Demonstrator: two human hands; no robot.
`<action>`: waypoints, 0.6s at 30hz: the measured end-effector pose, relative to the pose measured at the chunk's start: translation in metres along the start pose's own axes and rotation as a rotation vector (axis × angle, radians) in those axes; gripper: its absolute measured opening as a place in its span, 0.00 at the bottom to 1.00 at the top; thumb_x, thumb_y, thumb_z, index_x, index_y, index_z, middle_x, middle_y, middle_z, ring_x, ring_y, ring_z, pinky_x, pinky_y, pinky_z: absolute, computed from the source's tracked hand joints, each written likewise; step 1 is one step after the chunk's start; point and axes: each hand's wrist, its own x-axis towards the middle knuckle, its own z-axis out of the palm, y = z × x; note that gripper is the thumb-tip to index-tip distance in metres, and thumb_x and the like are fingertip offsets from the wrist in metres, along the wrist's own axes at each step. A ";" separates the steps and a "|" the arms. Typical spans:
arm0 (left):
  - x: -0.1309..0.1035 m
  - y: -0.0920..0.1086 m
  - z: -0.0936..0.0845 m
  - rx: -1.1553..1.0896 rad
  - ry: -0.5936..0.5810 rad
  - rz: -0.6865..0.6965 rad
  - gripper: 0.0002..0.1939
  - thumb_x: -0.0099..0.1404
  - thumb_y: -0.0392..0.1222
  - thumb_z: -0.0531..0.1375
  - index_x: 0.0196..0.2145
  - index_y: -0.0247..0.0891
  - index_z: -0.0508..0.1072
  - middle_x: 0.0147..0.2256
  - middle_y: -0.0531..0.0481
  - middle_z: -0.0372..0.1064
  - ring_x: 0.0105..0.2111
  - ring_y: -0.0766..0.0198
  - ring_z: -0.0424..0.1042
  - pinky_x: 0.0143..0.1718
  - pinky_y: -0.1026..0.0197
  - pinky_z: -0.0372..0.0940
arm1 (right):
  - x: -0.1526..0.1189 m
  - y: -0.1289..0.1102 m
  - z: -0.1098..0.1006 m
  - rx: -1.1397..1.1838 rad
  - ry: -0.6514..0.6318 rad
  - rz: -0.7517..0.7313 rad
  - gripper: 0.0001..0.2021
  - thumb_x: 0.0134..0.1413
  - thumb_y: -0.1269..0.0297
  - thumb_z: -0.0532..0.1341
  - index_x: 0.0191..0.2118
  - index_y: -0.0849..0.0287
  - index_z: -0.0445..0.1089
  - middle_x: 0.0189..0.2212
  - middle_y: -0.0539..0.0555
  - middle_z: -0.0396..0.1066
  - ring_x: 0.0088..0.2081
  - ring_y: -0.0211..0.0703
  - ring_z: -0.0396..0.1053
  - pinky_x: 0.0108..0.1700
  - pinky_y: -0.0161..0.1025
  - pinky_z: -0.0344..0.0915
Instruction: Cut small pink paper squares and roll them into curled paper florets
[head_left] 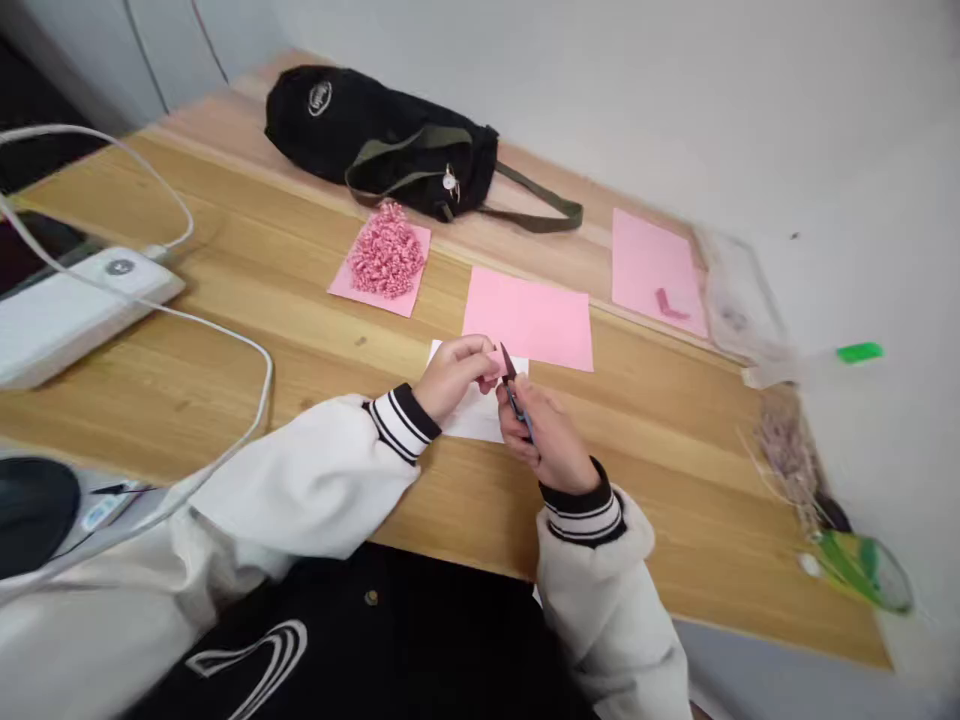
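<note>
My left hand (459, 374) pinches a small piece of pink paper (497, 362) between thumb and fingers. In my right hand (541, 425) is a pair of scissors (513, 388) with dark blades pointing up and away from me. The blades touch or lie right beside the right edge of the pink piece; whether they are parted I cannot make out. Below both hands a white sheet (472, 418) lies on the table. Just beyond them is a larger pink sheet (529, 318).
A heap of pink curled strips (386, 252) sits on pink paper. Behind lies a black bag (375, 130) with a watch (450, 182) on it. Another pink sheet (652, 262) is at the right. A white power strip (82, 310) with cables stands left; dried flowers (787, 445) lie far right.
</note>
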 end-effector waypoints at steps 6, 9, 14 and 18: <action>-0.001 0.003 -0.001 -0.004 0.006 0.000 0.06 0.47 0.36 0.57 0.16 0.34 0.64 0.15 0.57 0.59 0.17 0.73 0.59 0.22 0.66 0.54 | 0.000 -0.001 0.002 0.010 0.003 0.019 0.16 0.53 0.48 0.52 0.28 0.58 0.58 0.12 0.39 0.45 0.10 0.24 0.38 0.11 0.25 0.36; -0.001 0.004 0.000 -0.009 0.011 -0.006 0.06 0.47 0.36 0.57 0.16 0.34 0.64 0.15 0.57 0.58 0.17 0.73 0.59 0.21 0.66 0.53 | 0.000 -0.001 0.002 0.007 0.001 0.029 0.17 0.53 0.48 0.52 0.28 0.58 0.58 0.13 0.39 0.45 0.10 0.24 0.38 0.11 0.25 0.36; -0.001 0.005 0.001 -0.009 0.016 -0.012 0.06 0.46 0.34 0.56 0.15 0.34 0.63 0.14 0.57 0.59 0.16 0.73 0.59 0.22 0.66 0.53 | 0.000 -0.001 0.002 0.008 0.014 0.031 0.17 0.53 0.48 0.52 0.28 0.58 0.58 0.12 0.39 0.45 0.10 0.24 0.38 0.10 0.24 0.36; -0.001 0.005 0.002 -0.007 0.020 -0.008 0.06 0.46 0.34 0.56 0.15 0.34 0.62 0.14 0.57 0.58 0.16 0.72 0.59 0.22 0.66 0.53 | 0.000 -0.001 0.003 0.009 0.024 0.036 0.17 0.53 0.48 0.52 0.28 0.58 0.57 0.12 0.39 0.45 0.10 0.24 0.38 0.10 0.24 0.36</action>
